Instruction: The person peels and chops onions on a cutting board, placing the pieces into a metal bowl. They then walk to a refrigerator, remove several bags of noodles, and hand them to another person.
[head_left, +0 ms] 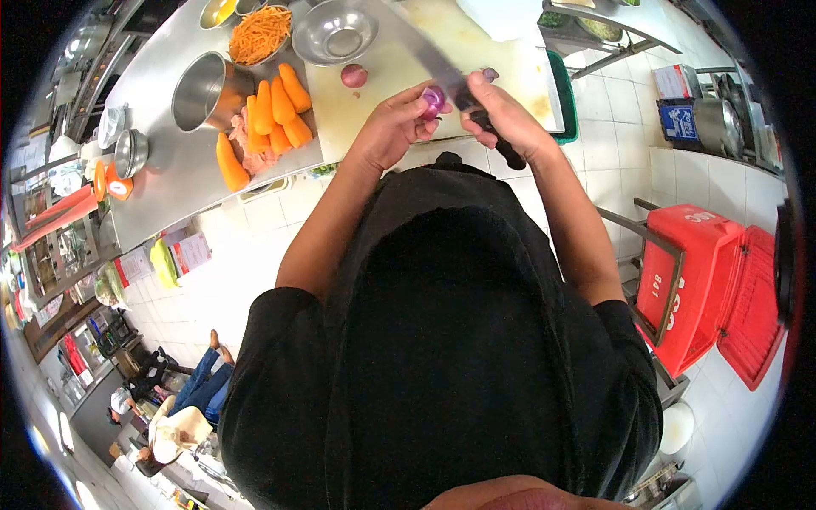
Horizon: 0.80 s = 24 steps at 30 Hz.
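The small red onion (433, 101) sits pinched in the left hand (393, 126) above the near edge of the cutting board (382, 85), the right hand (501, 119) closed around a knife (442, 68) at it, seemingly mid-peel, while a second onion (354, 76) waits untouched on the board.

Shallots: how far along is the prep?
Done: peeled carrots lie on the counter and a bowl of shredded carrot stands behind them. In hand: the left hand holds a shallot while the right hand holds a knife against it. Left: one whole shallot waits on the board; the steel bowl looks empty.
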Each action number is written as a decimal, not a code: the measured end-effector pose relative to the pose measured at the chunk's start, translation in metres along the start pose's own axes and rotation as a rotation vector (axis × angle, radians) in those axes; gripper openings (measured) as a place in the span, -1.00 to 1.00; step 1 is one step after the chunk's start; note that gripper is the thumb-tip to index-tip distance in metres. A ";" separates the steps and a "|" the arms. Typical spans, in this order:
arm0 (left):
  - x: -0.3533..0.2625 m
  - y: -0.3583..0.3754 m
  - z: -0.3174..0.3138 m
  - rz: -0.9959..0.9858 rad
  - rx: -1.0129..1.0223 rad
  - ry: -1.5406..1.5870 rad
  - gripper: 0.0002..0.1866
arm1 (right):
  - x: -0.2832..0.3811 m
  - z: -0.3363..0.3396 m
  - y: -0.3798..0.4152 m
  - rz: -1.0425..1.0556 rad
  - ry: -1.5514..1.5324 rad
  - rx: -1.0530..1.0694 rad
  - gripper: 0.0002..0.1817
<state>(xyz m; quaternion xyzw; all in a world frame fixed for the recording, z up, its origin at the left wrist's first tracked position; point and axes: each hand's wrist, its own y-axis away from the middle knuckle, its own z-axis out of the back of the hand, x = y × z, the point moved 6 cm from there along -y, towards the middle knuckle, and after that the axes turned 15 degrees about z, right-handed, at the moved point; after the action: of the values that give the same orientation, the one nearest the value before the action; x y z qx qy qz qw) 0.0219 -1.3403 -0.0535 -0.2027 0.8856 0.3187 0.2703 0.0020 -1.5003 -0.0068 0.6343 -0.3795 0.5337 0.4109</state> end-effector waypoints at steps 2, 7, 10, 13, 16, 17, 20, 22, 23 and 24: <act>-0.003 0.000 0.000 -0.005 0.003 0.022 -0.43 | 0.002 0.003 0.006 0.013 -0.015 -0.124 -0.29; -0.002 -0.006 0.001 -0.016 -0.017 -0.052 -0.45 | 0.006 -0.011 0.012 0.102 0.068 -0.092 -0.25; -0.002 -0.007 0.000 -0.030 -0.045 -0.055 -0.49 | 0.004 -0.011 0.010 0.137 0.110 -0.095 -0.26; 0.001 -0.011 0.006 -0.008 -0.079 -0.074 -0.50 | 0.001 -0.009 0.011 0.119 0.118 -0.134 -0.26; 0.004 -0.012 0.005 0.022 -0.087 -0.076 -0.49 | -0.019 0.004 0.011 0.045 0.158 -0.169 -0.26; 0.006 -0.013 0.003 0.034 -0.082 -0.058 -0.49 | -0.026 0.010 0.011 0.017 0.176 -0.176 -0.24; 0.009 -0.015 0.002 0.054 -0.066 -0.052 -0.48 | -0.027 0.014 0.012 -0.023 0.108 -0.192 -0.25; 0.010 -0.016 0.002 0.054 -0.055 -0.059 -0.48 | -0.033 0.018 0.010 -0.016 0.098 -0.189 -0.24; 0.010 -0.016 0.002 0.046 -0.050 -0.060 -0.47 | -0.034 0.019 0.009 -0.011 0.094 -0.186 -0.23; 0.010 -0.017 0.001 0.039 -0.047 -0.061 -0.47 | -0.034 0.019 0.010 -0.023 0.060 -0.210 -0.23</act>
<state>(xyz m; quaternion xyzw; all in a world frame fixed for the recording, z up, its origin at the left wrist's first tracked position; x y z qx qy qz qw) 0.0233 -1.3532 -0.0683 -0.1818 0.8730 0.3505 0.2863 -0.0050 -1.5204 -0.0415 0.5757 -0.4137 0.5049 0.4925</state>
